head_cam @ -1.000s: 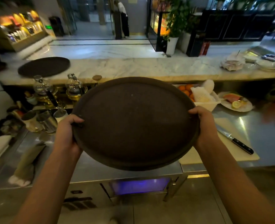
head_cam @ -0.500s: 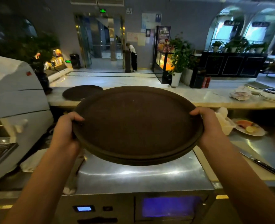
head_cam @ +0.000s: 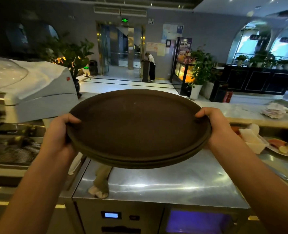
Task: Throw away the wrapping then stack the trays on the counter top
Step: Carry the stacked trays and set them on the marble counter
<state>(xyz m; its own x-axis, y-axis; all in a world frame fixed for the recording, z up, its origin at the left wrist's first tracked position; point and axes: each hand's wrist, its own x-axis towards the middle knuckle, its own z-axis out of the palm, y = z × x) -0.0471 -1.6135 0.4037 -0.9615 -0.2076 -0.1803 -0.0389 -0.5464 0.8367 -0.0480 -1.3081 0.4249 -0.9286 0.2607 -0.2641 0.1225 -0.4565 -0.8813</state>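
Note:
Two round dark brown trays (head_cam: 138,127), one lying on the other, hang level in the air above the steel worktop (head_cam: 173,183). My left hand (head_cam: 58,134) grips their left rim, thumb on top. My right hand (head_cam: 214,127) grips the right rim the same way. The marble counter top (head_cam: 241,114) runs behind the trays; the tray that lay on it earlier is hidden behind the held pair. No wrapping is in sight.
A large white machine (head_cam: 38,92) with a clear dome stands at the left. A crumpled cloth (head_cam: 101,183) lies on the worktop. A plate of cut fruit (head_cam: 283,147) and a white container (head_cam: 251,139) sit at the right. A person (head_cam: 151,66) stands far back.
My view has lifted and swung left, and the trays have risen from tilted to nearly level. The tray on the marble counter has slipped out of sight behind them.

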